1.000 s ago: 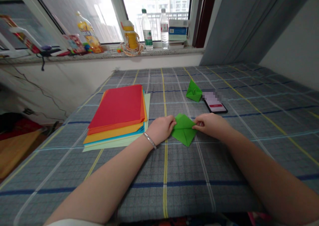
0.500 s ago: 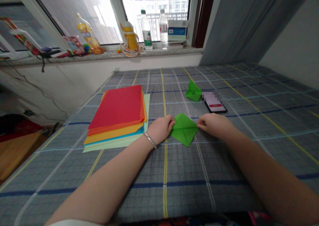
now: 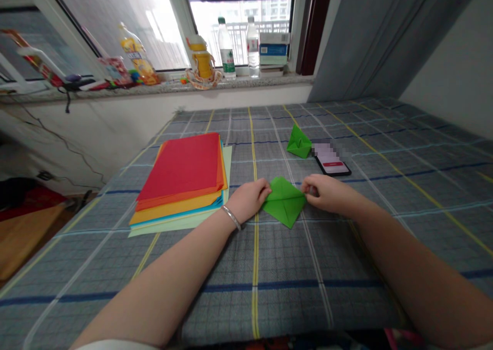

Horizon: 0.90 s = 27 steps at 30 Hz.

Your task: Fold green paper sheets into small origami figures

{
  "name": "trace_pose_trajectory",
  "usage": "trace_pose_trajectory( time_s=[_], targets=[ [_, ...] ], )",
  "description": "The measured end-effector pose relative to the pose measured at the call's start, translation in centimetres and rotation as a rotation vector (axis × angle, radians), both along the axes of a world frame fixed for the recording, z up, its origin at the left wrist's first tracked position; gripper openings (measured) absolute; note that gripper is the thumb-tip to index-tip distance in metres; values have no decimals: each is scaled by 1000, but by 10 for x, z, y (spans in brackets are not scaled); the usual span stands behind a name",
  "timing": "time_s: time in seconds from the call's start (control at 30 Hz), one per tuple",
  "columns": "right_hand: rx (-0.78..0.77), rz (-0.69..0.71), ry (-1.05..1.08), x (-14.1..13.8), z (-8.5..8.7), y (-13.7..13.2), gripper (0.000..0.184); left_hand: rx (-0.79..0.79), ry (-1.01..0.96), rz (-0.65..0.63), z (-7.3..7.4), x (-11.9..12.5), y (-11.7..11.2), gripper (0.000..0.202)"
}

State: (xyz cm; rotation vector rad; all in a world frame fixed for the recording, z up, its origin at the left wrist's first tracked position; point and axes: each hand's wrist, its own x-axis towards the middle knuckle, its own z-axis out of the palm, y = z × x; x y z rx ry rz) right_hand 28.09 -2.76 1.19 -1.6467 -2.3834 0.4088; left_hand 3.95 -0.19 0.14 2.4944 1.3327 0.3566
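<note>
A folded sheet of green paper (image 3: 285,204), diamond-shaped with a crease across its middle, lies on the checked cloth between my hands. My left hand (image 3: 251,198) pinches its left corner; a silver bangle circles that wrist. At the right corner, my right hand (image 3: 324,191) has thumb and forefinger closed on the paper. Beyond it stands another folded green paper piece (image 3: 299,143), beside a phone (image 3: 332,160) with a lit screen. Left of my left hand is a stack of coloured paper (image 3: 183,167), red on top.
The grey checked cloth (image 3: 285,309) covers the surface. Along the windowsill (image 3: 169,89) stand a green-capped water bottle (image 3: 227,52), a second clear bottle (image 3: 253,49), a yellow drinking bottle (image 3: 202,62) and some boxes (image 3: 273,51). A grey curtain (image 3: 362,41) hangs at the right.
My right hand has shifted very slightly left and up at the paper's right corner. My left hand and the green sheet are almost where they were.
</note>
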Motion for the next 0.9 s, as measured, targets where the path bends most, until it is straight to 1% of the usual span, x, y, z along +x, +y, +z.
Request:
trace_pose_trajectory(
  time_s=[0.03,0.1,0.17,0.23,0.33,0.43,0.53,0.67,0.9],
  targets=[
    [26,38,24,-4,1,-1,6,0,-11,-14,-1,0,0,18],
    [39,75,39,-12,2,-4,15,-2,-29,-54,-2,1,0,18],
    [18,81,27,-18,2,-6,23,-1,-39,-90,-3,2,-1,18],
    [11,76,22,-22,-1,-6,23,-1,-37,-99,-3,3,-2,18],
    [14,51,39,-23,-8,-3,23,-23,-4,-64,0,2,-3,18],
    [23,8,62,-22,-15,1,26,-35,73,-41,5,0,-4,19],
    [37,-23,63,-23,-17,4,28,-21,147,-41,8,-3,-4,20],
    [46,-72,-11,-27,-17,3,29,-20,194,10,10,-4,-4,20],
    [82,-140,-147,-35,-18,2,27,-100,281,81,15,-5,-4,26]
  ],
)
